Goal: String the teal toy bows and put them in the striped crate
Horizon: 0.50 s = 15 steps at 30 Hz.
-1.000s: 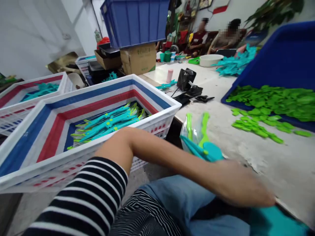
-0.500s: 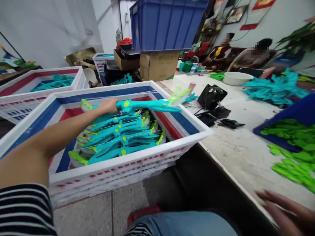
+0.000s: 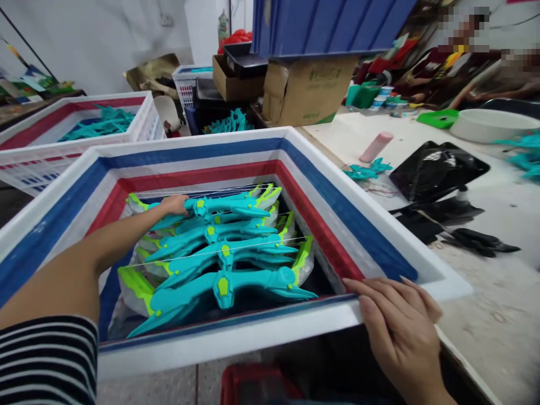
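My left hand (image 3: 175, 205) is closed round a turquoise toy bow (image 3: 228, 206) with lime green tips, at the far end of a row inside a white basket (image 3: 236, 336). Several more bows, among them the nearest toy bow (image 3: 253, 281), lie side by side there, with thin white strings stretched across. A red, white and blue striped lining covers the basket's inner walls. At the basket's near right corner my right hand (image 3: 399, 323) grips the rim, fingers over the top and thumb on the outer side.
Another lined basket (image 3: 130, 126) with turquoise parts stands at the left. On the table (image 3: 498, 349) at right are a black plastic piece (image 3: 439, 169), a pink cylinder (image 3: 377, 147) and a white basin (image 3: 493, 125). A blue crate (image 3: 324, 28) sits on a cardboard box (image 3: 307, 90) behind. People sit beyond.
My left hand has lowered the bow from above the basket onto the row inside. My right hand has come from beside the table to the basket's rim. The basket now appears nearer.
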{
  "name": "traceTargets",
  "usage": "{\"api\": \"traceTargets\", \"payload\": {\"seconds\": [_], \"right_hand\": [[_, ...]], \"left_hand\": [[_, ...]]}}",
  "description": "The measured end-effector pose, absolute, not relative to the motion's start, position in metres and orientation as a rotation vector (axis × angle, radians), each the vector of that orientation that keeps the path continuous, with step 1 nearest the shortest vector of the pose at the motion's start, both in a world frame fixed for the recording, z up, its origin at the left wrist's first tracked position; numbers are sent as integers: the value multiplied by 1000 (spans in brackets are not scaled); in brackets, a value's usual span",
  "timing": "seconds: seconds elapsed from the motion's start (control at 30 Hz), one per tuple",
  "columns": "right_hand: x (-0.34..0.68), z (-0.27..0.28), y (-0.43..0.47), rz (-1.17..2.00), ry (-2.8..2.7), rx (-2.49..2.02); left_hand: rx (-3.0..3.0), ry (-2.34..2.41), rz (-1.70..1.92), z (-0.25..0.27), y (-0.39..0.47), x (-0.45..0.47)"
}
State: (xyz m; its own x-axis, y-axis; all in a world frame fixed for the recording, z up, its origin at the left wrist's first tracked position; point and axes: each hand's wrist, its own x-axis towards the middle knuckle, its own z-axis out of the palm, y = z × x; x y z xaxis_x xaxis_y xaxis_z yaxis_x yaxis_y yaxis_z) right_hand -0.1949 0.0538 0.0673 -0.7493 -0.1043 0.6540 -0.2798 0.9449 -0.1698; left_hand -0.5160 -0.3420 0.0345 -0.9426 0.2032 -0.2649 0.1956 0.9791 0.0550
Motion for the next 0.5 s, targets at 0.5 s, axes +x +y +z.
{"api": "traceTargets", "payload": {"seconds": [0.5], "right_hand": [[-192, 71, 54, 344, -2463, 205]], "left_hand": [[363, 2670, -9, -13, -344, -535]]}}
